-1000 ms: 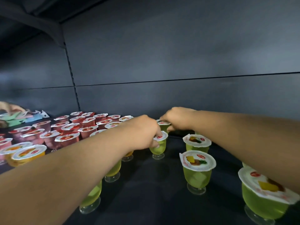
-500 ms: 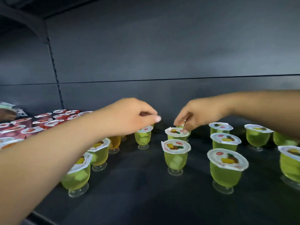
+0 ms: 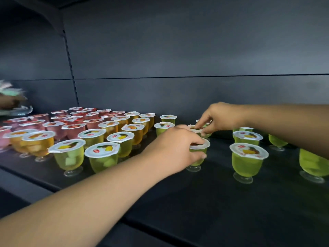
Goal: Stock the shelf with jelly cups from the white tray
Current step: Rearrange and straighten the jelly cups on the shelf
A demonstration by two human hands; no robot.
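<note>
Rows of footed jelly cups with white foil lids stand on the dark shelf [image 3: 213,202]: red ones [image 3: 73,130] at the far left, amber ones [image 3: 39,145] beside them, green ones [image 3: 247,163] across the middle and right. My left hand [image 3: 178,148] is closed around a green jelly cup [image 3: 197,157] standing on the shelf at mid-depth. My right hand [image 3: 220,116] pinches the lid rim of another green cup [image 3: 203,131] just behind it. The white tray is out of view.
The shelf's dark back wall [image 3: 178,95] rises right behind the last row. An upright slotted post [image 3: 70,68] splits the wall at the left. Another person's hand with pale green packets [image 3: 8,97] shows blurred at the far left edge. Bare shelf lies in front of the cups.
My view has swung left and more cups show. My left hand dropped from above the row onto a green cup and closed on it. My right hand stays pinching a cup behind.
</note>
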